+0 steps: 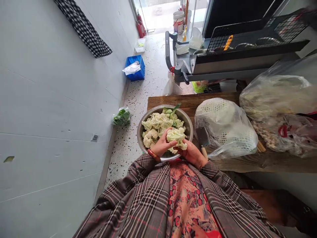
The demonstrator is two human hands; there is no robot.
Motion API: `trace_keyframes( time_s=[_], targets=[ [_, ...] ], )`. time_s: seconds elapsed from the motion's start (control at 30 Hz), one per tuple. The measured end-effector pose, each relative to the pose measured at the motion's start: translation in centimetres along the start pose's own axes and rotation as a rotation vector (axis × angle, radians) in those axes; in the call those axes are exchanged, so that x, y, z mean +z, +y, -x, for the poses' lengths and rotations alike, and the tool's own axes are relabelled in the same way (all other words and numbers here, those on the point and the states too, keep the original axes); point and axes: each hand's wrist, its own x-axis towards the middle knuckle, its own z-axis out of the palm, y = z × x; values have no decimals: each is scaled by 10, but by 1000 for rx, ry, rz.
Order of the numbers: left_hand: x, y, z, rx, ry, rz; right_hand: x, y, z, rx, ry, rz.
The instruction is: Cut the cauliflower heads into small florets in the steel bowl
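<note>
A piece of cauliflower [176, 135] is held between both my hands over the near side of a metal bowl [140, 134]. My left hand [162, 145] grips it from the left, fingers behind it and thumb across its front. Around its lower right side curl the fingers of my right hand [193, 153], partly hidden by the cauliflower. More cauliflower florets [158, 121] fill the bowl, with some green leaves [174, 110] at its far rim. To the right of my right hand lies a cleaver [203, 138] with a pale handle.
The bowl sits at the left end of a wooden table [173, 99]. Plastic-bagged goods [225, 125] cover its right part. Beyond stands a cart [170, 53]. On the floor are a blue crate [138, 74] and bagged greens [122, 117], along the white wall [61, 99].
</note>
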Motion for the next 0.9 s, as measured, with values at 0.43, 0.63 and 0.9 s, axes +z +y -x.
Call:
trace_keyframes(
  time_s=[0.43,0.63,0.9],
  targets=[
    [-16,-3,5,-255,284,374,-151,12,8,-491,667,1381],
    [-26,-12,9,-254,290,400,-182,26,2,-377,794,1442],
    [-24,-21,16,-243,364,458,-179,22,-9,-364,854,1330]
  ],
)
